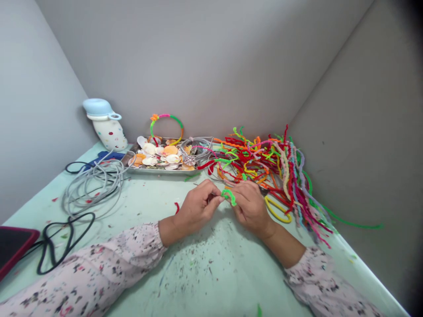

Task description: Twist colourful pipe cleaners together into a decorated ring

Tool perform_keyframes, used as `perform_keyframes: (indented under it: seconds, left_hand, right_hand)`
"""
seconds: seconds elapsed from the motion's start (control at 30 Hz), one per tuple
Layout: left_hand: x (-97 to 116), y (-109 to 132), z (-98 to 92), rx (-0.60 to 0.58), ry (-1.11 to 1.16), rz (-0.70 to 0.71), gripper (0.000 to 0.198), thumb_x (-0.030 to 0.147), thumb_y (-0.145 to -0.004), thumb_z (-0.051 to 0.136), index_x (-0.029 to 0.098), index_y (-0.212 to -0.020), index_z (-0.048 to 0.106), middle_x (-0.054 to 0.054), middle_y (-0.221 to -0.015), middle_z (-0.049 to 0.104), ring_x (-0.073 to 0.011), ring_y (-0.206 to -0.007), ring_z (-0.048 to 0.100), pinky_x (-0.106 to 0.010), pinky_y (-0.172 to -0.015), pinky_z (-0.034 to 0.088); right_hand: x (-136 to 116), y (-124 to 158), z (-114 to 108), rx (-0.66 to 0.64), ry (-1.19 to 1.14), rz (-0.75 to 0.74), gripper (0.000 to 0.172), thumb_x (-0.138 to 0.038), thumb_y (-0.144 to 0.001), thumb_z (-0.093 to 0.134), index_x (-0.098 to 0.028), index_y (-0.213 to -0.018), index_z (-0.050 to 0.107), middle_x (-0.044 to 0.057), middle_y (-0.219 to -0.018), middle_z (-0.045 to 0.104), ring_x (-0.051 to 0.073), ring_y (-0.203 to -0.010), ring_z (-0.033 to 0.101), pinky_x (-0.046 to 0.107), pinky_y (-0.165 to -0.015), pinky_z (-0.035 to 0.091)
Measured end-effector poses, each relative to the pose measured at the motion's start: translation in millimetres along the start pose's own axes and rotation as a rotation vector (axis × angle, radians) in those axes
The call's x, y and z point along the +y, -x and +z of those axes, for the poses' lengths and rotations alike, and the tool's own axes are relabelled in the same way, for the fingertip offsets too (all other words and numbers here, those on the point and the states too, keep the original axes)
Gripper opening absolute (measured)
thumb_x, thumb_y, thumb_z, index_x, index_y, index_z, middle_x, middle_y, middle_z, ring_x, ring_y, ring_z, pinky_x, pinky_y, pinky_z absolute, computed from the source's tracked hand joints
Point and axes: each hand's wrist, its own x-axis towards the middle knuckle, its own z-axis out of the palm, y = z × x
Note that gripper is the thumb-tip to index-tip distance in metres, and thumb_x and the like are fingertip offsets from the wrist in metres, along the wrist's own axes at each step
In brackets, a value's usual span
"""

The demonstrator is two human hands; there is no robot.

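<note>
Speckled mint-green surface (pixel 211 273) up front, where the left hand (pixel 197 206) and right hand (pixel 251 207) both pinch a short neon-green fuzzy pipe cleaner (pixel 229 195). It's bent into a curl, near the multicoloured pipe-cleaner pile (pixel 264 163).

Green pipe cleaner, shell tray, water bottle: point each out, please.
green pipe cleaner (pixel 229 196), head view, on its bent middle section.
shell tray (pixel 158 171), head view, on its front rim.
water bottle (pixel 110 132), head view, on its spotted body.
</note>
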Motion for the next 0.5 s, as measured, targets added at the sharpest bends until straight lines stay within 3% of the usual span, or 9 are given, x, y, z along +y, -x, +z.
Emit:
perform_keyframes:
  seconds: [0.3,0.5]
  left_hand:
    - [0.9,-0.4,1.0,0.002,-0.029,-0.022,0.008,0.022,-0.088,0.050,0.017,-0.081,0.053,-0.001,-0.078,0.053,-0.0115,-0.067,0.048,-0.024,-0.061,0.038]
    - [-0.1,0.1,1.3,0.008,-0.026,-0.022,0.014,0.023,-0.087,0.051,0.017,-0.075,0.051,0.001,-0.072,0.051,-0.0115,-0.067,0.048,-0.024,-0.062,0.037]
  right_hand:
    - [1.6,1.3,0.8,-0.009,-0.030,0.023,0.020,-0.014,-0.086,0.046,-0.020,-0.099,0.060,0.006,-0.088,0.065,0.021,-0.097,0.058,0.042,-0.091,0.040]
    - [0.0,0.6,0.3,-0.040,0.004,0.007,0.016,-0.014,-0.086,0.049,-0.020,-0.096,0.060,0.005,-0.086,0.064,0.018,-0.089,0.057,0.040,-0.092,0.040]
